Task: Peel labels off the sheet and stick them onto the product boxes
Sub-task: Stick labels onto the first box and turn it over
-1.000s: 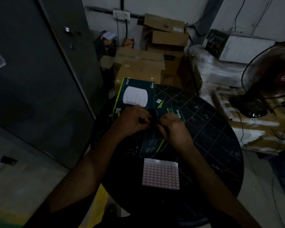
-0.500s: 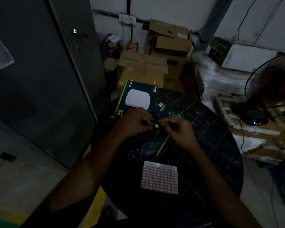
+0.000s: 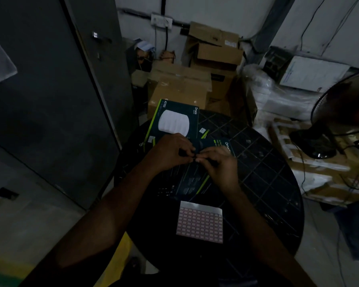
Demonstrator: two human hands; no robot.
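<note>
At far left a flat grey metal door [image 3: 50, 96] with a small knob stands beside the round black worktop [image 3: 263, 183], whose top is scored into a grid of squares. Toward the worktop's left rim lies a dark, glossy product box [image 3: 174, 119] edged in green, printed with a white rounded device; a second product box [image 3: 187, 181] of the same dark card lies nearer, partly hidden under both hands. The left hand [image 3: 170, 154] has its fingers curled, tips meeting those of the right hand [image 3: 222, 164] over this nearer box; they seem to pinch something very small between them, too dim to make out. Nearest the person, apart from the boxes, the label sheet [image 3: 199, 221] lies flat, a pale rectangle gridded with small pink-bordered stickers. Behind the worktop, brown cardboard cartons [image 3: 180, 85] are stacked; at right stand plastic-wrapped bundles [image 3: 278, 100] and a wire-caged fan [image 3: 344, 112]. Compared with half a second ago, the small pale label seen between the fingertips no longer shows
</note>
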